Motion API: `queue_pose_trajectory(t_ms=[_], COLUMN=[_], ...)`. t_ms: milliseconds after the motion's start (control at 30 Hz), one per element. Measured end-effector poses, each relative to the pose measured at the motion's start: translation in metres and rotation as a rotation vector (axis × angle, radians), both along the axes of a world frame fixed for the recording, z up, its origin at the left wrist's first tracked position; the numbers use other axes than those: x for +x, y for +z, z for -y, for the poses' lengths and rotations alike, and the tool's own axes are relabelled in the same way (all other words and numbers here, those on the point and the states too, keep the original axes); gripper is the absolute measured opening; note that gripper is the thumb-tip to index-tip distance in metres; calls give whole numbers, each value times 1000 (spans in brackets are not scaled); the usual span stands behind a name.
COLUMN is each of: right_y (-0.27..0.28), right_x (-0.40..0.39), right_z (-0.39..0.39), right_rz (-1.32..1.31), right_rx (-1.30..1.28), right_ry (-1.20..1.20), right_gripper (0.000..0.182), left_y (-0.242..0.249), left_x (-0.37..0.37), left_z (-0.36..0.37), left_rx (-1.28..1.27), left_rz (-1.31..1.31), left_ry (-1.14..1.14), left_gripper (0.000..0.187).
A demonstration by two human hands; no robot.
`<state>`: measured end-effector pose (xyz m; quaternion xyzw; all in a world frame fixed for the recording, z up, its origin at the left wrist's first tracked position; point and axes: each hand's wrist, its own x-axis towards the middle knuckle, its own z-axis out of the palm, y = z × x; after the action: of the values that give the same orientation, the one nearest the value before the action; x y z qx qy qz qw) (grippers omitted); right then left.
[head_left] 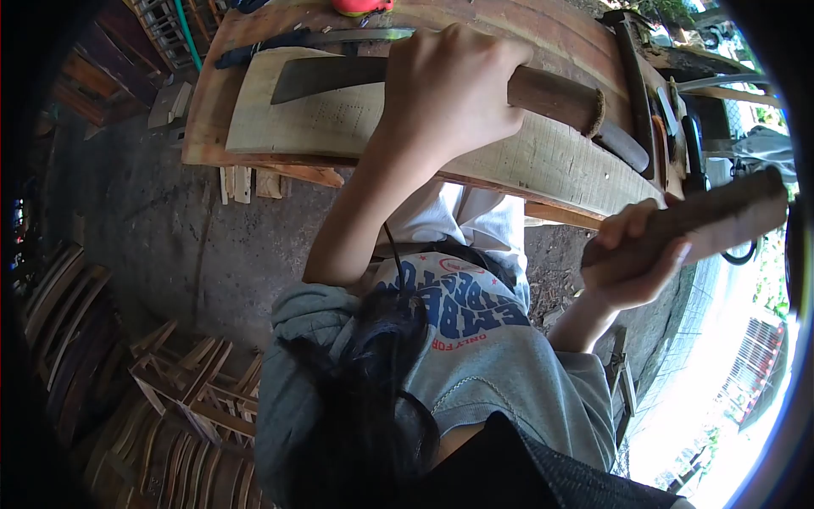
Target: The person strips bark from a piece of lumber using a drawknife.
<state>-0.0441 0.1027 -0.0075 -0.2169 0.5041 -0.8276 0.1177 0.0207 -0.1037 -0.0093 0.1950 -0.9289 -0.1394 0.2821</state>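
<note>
My left hand [454, 81] is closed around a large chisel [555, 96] held crosswise above a pale wooden board [292, 119]. Its flat, dark blade points left, and the brown wooden handle comes out on the right of my fist. A rope-like ring circles the handle's end, with a dark rounded piece showing past it. Out to the right, my right hand [632, 263] grips a thick brown wooden block [721, 212], slightly blurred, raised beside the board's right end. The board lies along the near side of a wooden workbench [203, 140].
Behind the chisel lie another long metal blade [360, 36], dark cloth [263, 47] and a red object [363, 7]. More tools [668, 110] sit at the bench's right end. Curved wooden parts [170, 458] and a wooden frame [191, 373] stand at lower left.
</note>
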Motion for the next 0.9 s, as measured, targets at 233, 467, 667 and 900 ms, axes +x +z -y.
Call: queue_pose_trajectory(t_ms=[233,467,667,900], right_y=[-9,-8,-22,-44], right_x=[8,26,-10,-24], right_z=[2,23,-15,-67], right_rz=[-240,-211,-150,-73], right_rx=[523,557,256,365], right_ry=[152,308,156,-188], right_gripper=[67,63,58,48], left_y=[11,15,1,7], left_x=[4,12,22,-19], left_z=[14,16,25,-86], left_rx=[-6,-91,-184,-140], left_rz=[-118,-160,-150,-108], left_ry=[-1,-6,-71,-451], left_gripper=[21,18,18,13])
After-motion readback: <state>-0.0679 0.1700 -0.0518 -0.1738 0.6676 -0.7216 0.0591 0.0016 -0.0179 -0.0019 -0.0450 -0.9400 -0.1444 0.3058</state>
